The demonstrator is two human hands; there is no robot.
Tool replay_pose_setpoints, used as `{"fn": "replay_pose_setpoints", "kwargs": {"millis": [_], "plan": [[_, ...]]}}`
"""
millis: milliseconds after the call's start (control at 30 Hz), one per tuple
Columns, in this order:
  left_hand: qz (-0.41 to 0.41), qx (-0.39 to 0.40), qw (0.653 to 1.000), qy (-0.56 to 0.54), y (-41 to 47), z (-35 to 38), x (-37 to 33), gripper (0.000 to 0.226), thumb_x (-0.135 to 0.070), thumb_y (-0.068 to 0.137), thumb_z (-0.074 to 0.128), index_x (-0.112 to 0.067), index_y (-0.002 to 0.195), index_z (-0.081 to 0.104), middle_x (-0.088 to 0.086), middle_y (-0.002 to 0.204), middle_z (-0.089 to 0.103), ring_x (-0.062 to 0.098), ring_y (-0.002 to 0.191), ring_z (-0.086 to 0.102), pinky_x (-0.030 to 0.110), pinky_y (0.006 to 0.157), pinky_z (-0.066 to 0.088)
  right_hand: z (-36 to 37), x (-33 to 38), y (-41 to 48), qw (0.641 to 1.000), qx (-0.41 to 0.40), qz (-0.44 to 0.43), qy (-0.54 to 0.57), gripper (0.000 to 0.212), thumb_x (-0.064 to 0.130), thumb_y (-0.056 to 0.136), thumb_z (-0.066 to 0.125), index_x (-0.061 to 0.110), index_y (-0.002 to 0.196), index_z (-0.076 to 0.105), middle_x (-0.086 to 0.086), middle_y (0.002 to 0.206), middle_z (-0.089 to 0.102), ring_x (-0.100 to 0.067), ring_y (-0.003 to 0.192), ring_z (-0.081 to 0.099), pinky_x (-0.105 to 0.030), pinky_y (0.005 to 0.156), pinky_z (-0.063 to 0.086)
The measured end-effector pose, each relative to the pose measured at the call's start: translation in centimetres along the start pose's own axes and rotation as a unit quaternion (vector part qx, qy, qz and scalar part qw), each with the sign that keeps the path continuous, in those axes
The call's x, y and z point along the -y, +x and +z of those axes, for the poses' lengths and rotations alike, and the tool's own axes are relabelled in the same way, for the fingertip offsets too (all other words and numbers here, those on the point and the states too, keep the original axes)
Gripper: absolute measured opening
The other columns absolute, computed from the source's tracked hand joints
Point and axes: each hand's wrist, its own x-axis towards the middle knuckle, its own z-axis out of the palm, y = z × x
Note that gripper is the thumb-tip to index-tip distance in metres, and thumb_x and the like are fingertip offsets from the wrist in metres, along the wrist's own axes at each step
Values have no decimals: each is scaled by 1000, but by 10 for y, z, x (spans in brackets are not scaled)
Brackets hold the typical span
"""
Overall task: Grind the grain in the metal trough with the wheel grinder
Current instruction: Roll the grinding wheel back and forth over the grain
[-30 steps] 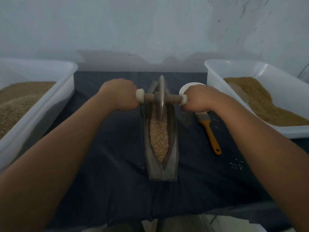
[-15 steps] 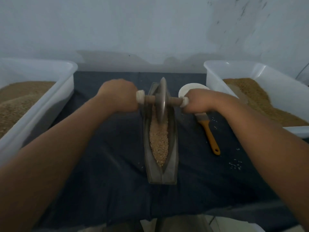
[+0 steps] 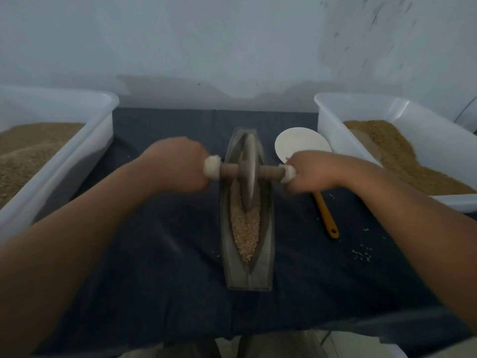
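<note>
Left hand (image 3: pixel 178 164) and right hand (image 3: pixel 313 171) curl tight round the axle ends of the wheel grinder (image 3: pixel 249 171), which stands between them in the grain (image 3: pixel 245 228), within the side edges of the metal trough (image 3: pixel 267 254), open grain nearward.

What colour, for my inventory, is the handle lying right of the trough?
Handle is orange; head view.

A single head-worn wide-angle camera looks forward and down, close over the dark-blue cloth-covered desk (image 3: pixel 309 280), facing a pale grey wall (image 3: pixel 206 47); edges seem slightly blurred.
</note>
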Motion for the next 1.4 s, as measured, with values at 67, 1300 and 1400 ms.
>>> {"fn": "replay_pose_setpoints", "kwargs": {"millis": [67,1300,1400], "plan": [[-41,-24,999,-1,26,-4,2,29,-43,81,63,-23,65,50,-6,68,52,28,71,56,37,70,55,-11,-2,24,996,-76,15,-50,22,36,86,67,19,72,68,0,70,68,-19,70,66,-36,64,53],[-85,-26,996,-32,31,4,3,26,-40,83,64,-21,68,56,-3,72,59,22,67,59,35,66,53,-23,6,29,992,-75,23,-95,21,40,86,66,19,80,70,-3,79,70,-22,76,69,-45,78,62],[-60,31,995,-72,-9,14,2,21,-37,78,68,-22,67,58,-6,67,61,18,66,63,30,60,51,-11,10,2,996,-36,-10,-83,21,38,84,67,22,71,66,5,62,65,-11,60,63,-30,56,52]]}}
